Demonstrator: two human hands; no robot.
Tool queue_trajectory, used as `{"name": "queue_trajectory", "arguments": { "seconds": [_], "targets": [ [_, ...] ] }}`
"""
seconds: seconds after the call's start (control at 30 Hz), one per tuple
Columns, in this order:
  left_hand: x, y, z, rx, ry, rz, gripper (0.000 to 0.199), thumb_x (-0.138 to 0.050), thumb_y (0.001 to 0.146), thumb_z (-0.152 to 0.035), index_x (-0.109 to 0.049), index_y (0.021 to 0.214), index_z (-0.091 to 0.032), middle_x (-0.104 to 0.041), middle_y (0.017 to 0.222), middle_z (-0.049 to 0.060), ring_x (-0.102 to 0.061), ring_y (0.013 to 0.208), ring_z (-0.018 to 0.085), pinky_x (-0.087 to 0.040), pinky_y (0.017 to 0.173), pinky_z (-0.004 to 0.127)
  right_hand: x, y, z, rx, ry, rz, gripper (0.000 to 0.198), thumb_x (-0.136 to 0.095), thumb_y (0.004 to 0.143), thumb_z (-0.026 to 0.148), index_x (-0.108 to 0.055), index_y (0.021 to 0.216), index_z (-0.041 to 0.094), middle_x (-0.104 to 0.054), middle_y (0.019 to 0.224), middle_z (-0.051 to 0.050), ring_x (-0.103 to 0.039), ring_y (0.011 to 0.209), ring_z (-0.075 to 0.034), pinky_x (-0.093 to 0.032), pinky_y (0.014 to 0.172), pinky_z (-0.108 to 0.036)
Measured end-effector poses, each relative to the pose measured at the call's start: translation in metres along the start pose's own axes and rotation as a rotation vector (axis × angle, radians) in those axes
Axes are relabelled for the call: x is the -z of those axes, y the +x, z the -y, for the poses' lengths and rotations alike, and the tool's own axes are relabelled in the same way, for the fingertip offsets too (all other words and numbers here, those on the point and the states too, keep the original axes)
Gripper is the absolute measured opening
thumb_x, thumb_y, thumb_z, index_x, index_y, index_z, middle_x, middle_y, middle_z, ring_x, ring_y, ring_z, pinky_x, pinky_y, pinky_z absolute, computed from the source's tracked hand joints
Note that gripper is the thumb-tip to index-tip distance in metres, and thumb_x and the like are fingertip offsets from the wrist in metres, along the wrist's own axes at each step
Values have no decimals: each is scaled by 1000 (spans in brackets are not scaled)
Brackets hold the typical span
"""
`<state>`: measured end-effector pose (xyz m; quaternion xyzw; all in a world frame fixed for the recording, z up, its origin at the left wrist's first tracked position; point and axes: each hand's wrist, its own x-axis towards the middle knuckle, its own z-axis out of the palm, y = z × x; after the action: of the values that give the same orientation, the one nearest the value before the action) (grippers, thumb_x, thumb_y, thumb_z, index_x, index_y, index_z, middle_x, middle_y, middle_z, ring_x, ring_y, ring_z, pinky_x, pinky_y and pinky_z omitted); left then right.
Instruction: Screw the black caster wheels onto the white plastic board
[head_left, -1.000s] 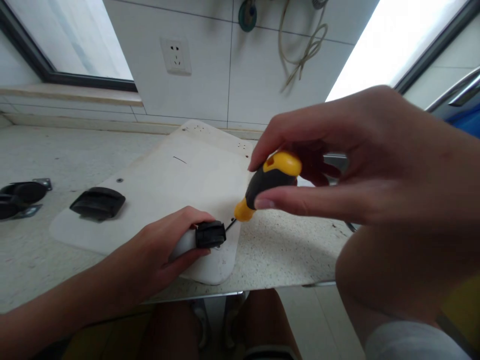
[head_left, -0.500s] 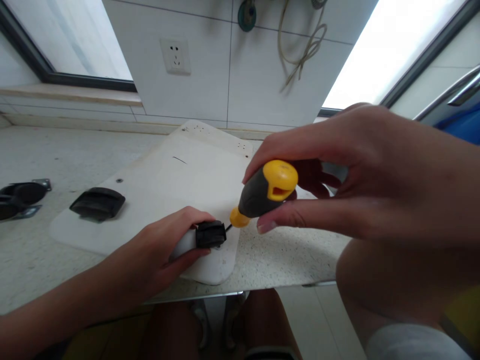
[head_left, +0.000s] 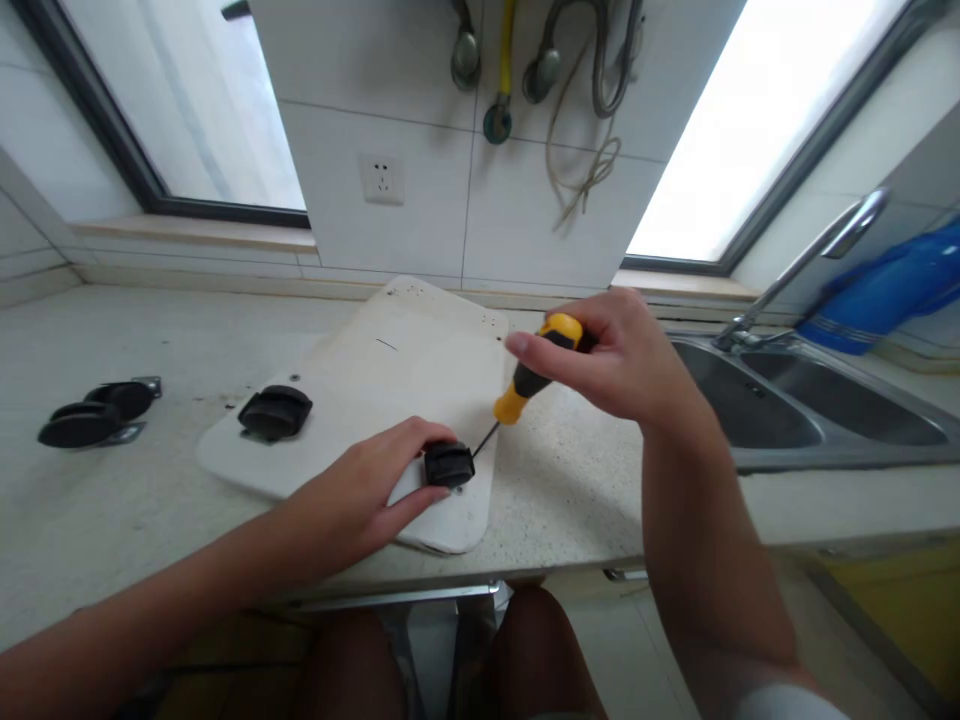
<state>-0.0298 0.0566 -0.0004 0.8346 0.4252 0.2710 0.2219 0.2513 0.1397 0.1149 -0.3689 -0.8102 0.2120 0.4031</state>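
Note:
My left hand [head_left: 390, 475] grips a black caster wheel [head_left: 448, 464] between thumb and fingers, near the front right corner of a white board [head_left: 420, 370]. My right hand [head_left: 600, 355] is wrapped round the yellow and black handle of a screwdriver [head_left: 529, 375]. The screwdriver slants down to the left, and its tip reaches the right side of the caster; the exact contact point is hidden. Another black caster [head_left: 275, 412] stands on the board's left corner. Small holes and a thin dark line show on the board.
Two loose black casters [head_left: 97, 412] lie on the speckled countertop [head_left: 172, 530] at the left. A double steel sink [head_left: 739, 400] with a tap [head_left: 806, 265] is at the right, beside a blue cloth [head_left: 889, 285]. Pipes, a tied cord [head_left: 589, 180] and a socket [head_left: 382, 180] are on the tiled wall behind.
The view has pulled back, bringing the sink and pipes into sight. My right hand has changed its grip on the screwdriver handle, thumb now on top. My left hand still holds the caster.

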Motion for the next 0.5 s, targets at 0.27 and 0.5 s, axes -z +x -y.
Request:
{"name": "queue_trajectory", "arguments": {
  "seconds": [0.27, 0.5],
  "targets": [
    [-2, 1, -2, -94, 16, -31, 48, -73, 108, -34, -53, 150, -24, -69, 148, 12, -67, 138, 28, -53, 122, 47, -60, -6, -130, -458, 819, -512, 64, -56, 107, 72, -47, 71, 20, -29, 54, 11, -19, 44, -4, -19, 42, -20],
    [89, -2, -30, -45, 118, -363, 29, -67, 108, -46, -74, 123, -23, -81, 114, 6, -76, 97, 21, -63, 89, 36, -90, -17, -174, -701, 1009, -573, 45, -62, 110, 58, -65, 102, 14, -53, 74, 6, -39, 53, -3, -36, 47, -17]
  ]
}}
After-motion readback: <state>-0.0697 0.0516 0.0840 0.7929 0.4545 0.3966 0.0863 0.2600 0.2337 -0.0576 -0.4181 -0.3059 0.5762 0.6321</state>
